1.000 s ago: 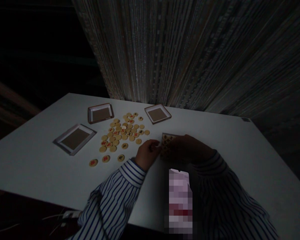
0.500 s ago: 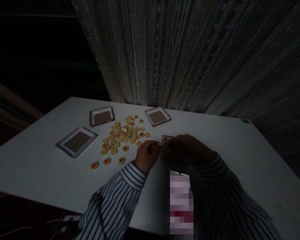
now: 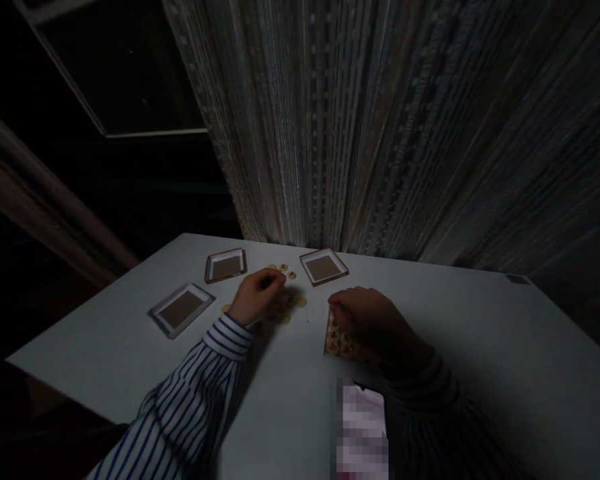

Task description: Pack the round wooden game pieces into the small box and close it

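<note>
Left of the tray (image 3: pixel 327 337), the left hand (image 3: pixel 255 293), curled near loose discs (image 3: pixel 301 302), should work gently lest they scatter, while the right hand (image 3: pixel 380 323) covers the tray, neither grip being clear enough to tell.

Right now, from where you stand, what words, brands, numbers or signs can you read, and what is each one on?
None can be read for certain.
Loose round pieces on the table: dark marks, too small and blurred to read.
Pieces in the box under the right hand: red and dark marks, also too small.
Phone: screen pixelated, unreadable.
</note>
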`<state>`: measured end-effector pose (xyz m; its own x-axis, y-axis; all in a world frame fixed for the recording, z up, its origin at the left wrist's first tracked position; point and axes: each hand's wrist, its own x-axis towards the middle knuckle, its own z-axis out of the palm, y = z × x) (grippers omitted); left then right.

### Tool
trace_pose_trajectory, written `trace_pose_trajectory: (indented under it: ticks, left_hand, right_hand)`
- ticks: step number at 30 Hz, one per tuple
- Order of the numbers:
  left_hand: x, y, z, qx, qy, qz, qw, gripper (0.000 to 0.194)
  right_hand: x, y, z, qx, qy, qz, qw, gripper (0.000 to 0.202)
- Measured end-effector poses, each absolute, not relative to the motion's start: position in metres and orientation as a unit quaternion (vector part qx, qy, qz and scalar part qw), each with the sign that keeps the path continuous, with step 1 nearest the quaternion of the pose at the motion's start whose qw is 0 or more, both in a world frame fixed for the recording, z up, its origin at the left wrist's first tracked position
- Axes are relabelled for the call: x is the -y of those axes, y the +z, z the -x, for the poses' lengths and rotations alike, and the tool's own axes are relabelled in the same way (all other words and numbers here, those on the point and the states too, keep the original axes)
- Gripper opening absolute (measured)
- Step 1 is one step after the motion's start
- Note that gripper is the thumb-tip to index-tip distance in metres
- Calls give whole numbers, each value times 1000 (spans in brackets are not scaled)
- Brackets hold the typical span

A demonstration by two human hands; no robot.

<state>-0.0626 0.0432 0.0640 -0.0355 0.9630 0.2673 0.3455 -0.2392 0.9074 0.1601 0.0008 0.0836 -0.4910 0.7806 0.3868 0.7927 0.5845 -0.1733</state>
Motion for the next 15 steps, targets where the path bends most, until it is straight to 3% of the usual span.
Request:
trace_pose_trajectory:
  ticks: [6,15]
  left_hand:
    - [-54,59,77,-540,471,-653,248,23]
    - [-29,26,84,-478,216,-846,96,21]
  right_hand:
    - [-10,75,-145,860,-15,447,245,16]
    - [-42,65,-111,882,-33,440,165,14]
